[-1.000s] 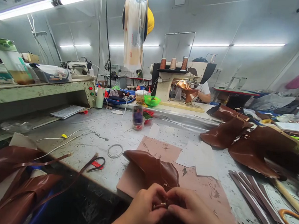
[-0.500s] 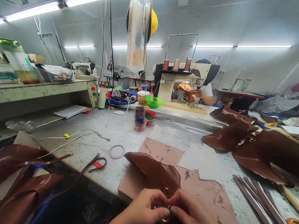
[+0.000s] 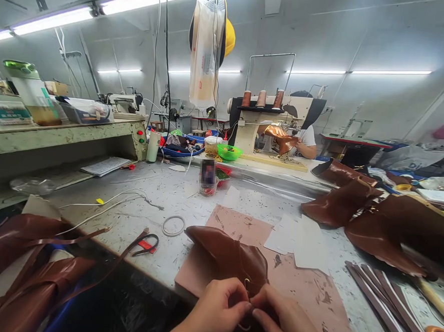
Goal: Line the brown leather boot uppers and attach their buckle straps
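Observation:
A brown leather piece [image 3: 227, 256] lies on a pinkish mat [image 3: 298, 271] at the near edge of the worktable. My left hand [image 3: 215, 316] and my right hand [image 3: 285, 322] meet at its near end, fingers pinched together. Between the fingertips sits a small metal ring [image 3: 245, 283] fixed to the leather. Both thumbs press toward each other just below the ring. The lower part of the leather is hidden under my hands.
Red-handled snips [image 3: 145, 244] and a white ring [image 3: 173, 225] lie left of the mat. Brown leather strips [image 3: 24, 264] pile at the left, more leather pieces [image 3: 377, 215] at the right, dark strips [image 3: 379, 296] near them. Another person sews at a machine [image 3: 270, 114] behind.
My hands have slid slightly down and toward me on the leather, and the fingertips have closed tighter around the ring. The view has tilted up a little.

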### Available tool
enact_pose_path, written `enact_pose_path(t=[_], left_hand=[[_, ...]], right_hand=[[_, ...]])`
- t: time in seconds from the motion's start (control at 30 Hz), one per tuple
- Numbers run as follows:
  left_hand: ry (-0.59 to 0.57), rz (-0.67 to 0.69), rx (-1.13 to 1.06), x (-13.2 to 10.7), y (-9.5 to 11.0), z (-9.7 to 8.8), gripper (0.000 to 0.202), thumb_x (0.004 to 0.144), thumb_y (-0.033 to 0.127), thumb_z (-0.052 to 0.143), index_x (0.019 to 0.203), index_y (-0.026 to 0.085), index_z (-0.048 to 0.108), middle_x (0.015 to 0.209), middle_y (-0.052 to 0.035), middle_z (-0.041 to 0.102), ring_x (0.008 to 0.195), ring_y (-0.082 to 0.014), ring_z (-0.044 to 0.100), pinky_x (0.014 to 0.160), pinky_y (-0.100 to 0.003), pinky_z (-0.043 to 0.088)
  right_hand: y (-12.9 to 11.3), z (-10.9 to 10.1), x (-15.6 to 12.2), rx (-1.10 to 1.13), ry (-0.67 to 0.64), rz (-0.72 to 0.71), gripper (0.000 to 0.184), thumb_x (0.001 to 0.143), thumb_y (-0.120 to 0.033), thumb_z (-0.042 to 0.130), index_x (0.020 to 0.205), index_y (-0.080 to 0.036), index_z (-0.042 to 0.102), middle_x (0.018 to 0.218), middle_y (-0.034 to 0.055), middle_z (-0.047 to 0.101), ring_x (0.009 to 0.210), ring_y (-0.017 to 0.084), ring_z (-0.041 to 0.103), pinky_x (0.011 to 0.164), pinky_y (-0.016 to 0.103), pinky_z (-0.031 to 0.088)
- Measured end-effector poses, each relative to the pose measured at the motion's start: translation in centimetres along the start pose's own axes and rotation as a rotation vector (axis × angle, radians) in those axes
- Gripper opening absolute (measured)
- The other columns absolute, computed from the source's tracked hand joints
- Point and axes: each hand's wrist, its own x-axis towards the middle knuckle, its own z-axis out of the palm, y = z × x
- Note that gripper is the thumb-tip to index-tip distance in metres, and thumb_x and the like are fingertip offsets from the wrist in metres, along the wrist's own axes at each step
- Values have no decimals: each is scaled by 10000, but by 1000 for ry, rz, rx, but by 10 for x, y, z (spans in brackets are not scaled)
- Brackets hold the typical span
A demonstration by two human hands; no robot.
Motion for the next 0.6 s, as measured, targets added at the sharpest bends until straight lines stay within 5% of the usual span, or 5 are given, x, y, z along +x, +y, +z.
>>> enact_pose_path(t=[0.13, 0.27, 0.6], left_hand=[[-26, -30, -236, 4, -5, 0, 128, 655, 275, 559, 674, 151, 534, 612, 7, 573, 573, -136, 539, 550, -241, 409], [-64, -87, -351, 5, -1, 1, 198, 589, 318, 605, 655, 142, 539, 590, -4, 566, 575, -157, 548, 563, -272, 418], [-34, -90, -324, 0, -3, 0, 153, 565, 267, 643, 617, 124, 627, 578, 6, 581, 593, -136, 534, 601, -257, 410]], right_hand=[[5, 0, -2, 116, -78, 2, 232, 699, -138, 462, 904, -214, 540, 857, 8, 624, 762, 146, 576, 681, 239, 443], [4, 0, -1, 194, -42, -22, 155, 755, -185, 425, 854, -192, 544, 836, 22, 637, 780, 156, 592, 697, 250, 450], [-2, 1, -3, 91, 30, 26, 171, 702, -146, 425, 785, -192, 566, 728, 1, 625, 686, 141, 581, 629, 235, 436]])
